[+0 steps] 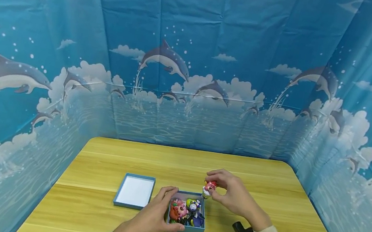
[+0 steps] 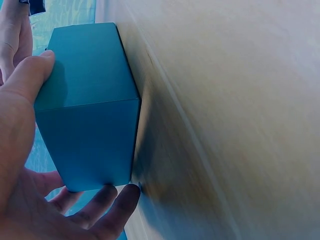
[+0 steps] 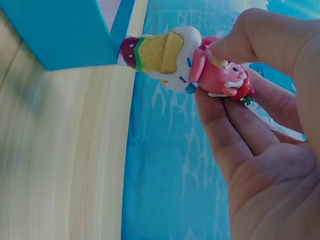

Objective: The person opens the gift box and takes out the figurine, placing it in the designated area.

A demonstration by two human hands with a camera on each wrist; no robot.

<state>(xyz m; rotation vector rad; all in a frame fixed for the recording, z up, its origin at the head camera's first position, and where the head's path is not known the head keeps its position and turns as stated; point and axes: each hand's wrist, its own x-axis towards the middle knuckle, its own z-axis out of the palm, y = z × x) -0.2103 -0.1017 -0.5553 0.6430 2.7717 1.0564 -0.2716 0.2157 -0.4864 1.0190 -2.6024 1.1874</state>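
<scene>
Closest to me, the left hand point(image 1: 152, 217) wraps around the side of a small blue box point(image 1: 185, 228), thumb and fingers curled against its wall. Little colourful toys point(image 1: 186, 211) fill that box. Just past its far right corner, the right hand point(image 1: 232, 195) pinches a pink and white figurine point(image 1: 209, 188) between thumb and fingertips, raised above the wooden surface point(image 1: 268, 192). Left of the box lies its lid point(image 1: 134, 191), upturned. Behind hangs a dolphin curtain point(image 1: 192, 73).
</scene>
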